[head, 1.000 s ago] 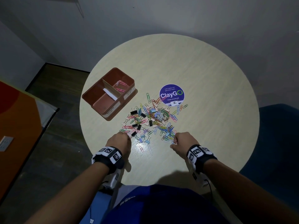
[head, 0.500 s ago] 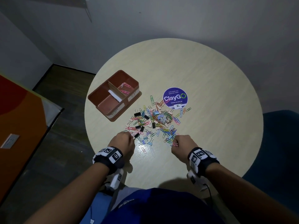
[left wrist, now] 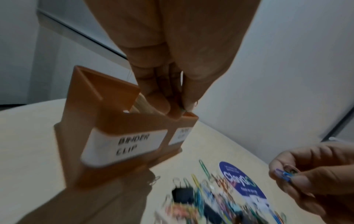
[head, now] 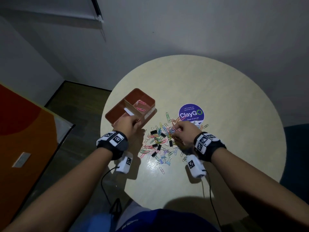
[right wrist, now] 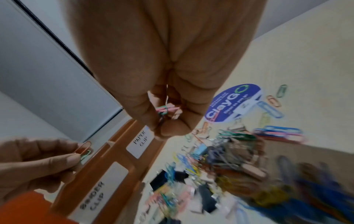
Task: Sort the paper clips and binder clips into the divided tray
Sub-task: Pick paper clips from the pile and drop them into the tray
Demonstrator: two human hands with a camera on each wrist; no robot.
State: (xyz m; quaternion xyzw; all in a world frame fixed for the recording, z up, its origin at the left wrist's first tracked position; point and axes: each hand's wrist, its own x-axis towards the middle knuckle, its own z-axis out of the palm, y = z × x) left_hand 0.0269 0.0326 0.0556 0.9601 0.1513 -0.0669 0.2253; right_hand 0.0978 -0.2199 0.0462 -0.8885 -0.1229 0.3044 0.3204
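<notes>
Tray: brown, at the bench's left; near compartment labelled binder clip and bare, far one labelled paper clip, holding a few pink clips.
Left hand: above the tray's near wall, fingertips pinching an orange and a green paper clip.
Advice, left: these clips should travel past the divider and be let go low over the far compartment; dropped here they would likely land under the wrong label.
Clip heap: paper and black binder clips mixed, right of the tray.
Right hand: over the heap, fingers curled round several coloured paper clips; it should lift clear of tangled neighbours.
</notes>
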